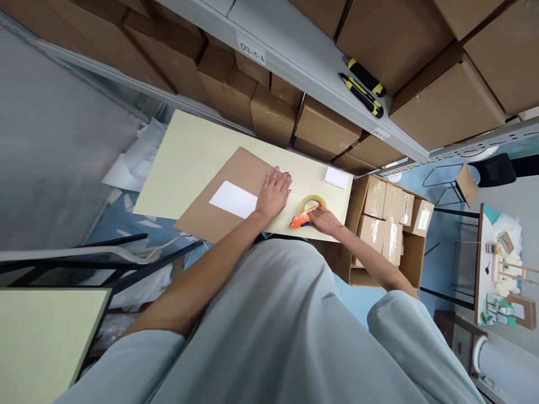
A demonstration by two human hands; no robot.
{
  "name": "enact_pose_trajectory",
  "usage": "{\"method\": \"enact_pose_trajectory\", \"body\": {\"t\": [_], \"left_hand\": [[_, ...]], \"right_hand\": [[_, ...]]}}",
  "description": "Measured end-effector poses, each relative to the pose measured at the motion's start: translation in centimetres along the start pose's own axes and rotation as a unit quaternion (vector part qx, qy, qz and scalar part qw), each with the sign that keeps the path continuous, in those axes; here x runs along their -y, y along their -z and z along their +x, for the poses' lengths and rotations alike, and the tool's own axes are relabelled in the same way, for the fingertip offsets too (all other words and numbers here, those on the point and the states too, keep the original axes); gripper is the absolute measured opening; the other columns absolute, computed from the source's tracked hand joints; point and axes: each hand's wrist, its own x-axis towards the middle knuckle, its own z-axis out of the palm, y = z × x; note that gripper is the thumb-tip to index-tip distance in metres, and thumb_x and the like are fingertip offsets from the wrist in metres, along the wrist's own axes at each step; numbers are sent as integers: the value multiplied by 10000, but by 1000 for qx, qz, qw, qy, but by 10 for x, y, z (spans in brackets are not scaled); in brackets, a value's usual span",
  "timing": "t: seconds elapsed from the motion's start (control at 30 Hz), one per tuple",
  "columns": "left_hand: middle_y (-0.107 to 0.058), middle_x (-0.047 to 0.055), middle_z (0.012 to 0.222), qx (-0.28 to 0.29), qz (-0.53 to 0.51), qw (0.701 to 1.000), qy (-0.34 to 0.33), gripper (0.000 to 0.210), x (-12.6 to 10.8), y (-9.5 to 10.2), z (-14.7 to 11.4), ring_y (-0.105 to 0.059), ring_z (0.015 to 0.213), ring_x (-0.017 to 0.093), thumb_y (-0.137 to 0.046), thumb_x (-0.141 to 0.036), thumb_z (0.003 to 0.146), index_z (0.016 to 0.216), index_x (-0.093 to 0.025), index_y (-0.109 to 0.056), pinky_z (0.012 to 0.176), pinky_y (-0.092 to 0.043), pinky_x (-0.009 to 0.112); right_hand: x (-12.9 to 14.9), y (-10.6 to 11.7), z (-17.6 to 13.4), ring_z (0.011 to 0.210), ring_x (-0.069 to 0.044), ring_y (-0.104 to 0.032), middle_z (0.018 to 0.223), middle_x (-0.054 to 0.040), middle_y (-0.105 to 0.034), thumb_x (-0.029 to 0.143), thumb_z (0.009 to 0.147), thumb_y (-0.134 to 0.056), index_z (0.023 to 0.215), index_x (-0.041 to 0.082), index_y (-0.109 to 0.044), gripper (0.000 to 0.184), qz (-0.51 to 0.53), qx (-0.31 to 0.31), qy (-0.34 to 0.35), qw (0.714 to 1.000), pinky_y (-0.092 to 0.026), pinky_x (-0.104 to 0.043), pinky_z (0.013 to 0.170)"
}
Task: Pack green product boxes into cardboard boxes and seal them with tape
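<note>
- Head view: the left hand (273, 195) lies flat on the brown cardboard (246, 173), fingers extended, narrowly spaced.
- The cardboard, bearing a white label (233, 199), rests on the cream table (168, 168), overhanging its near edge.
- The right hand (325, 220) grips the orange tape dispenser (300, 220), right of the cardboard.

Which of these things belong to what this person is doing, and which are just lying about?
In use:
Brown cardboard, under the left hand
Orange tape dispenser, in the right hand

Probably just lying about:
Utility knives on the shelf
Black chair, far right
</note>
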Motion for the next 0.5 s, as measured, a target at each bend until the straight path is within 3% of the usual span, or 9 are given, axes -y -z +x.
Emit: {"method": "enact_pose_trajectory", "body": {"t": [0.27,0.37,0.5], "left_hand": [[-607,165,1701,121,-19,984,-133,580,24,13,5,-327,1742,348,-405,-320,1118,1611,-145,-654,1455,-219,607],[-618,114,1696,200,-45,958,-198,558,28,16,0,-372,1726,273,-376,-276,1115,1564,-190,-697,1447,-271,543],[-601,48,1716,248,-74,934,-245,477,20,18,-9,-459,1679,215,-416,-264,1094,1374,-287,-802,1431,-326,489]], "right_hand": [[-62,26,-23,1108,-345,-765,1194,-247,-816,441,1179,-584,1378,44,-631,447,-28,-12,-137,990,-495,-454,1115],[-68,30,-23,1122,-345,-764,1185,-260,-814,447,1185,-564,1361,38,-627,449,-29,-11,-192,981,-488,-448,1125],[-58,28,-2,1144,-330,-756,1226,-253,-808,420,1186,-575,1380,38,-599,429,-9,-29,-179,983,-481,-448,1146]]}}
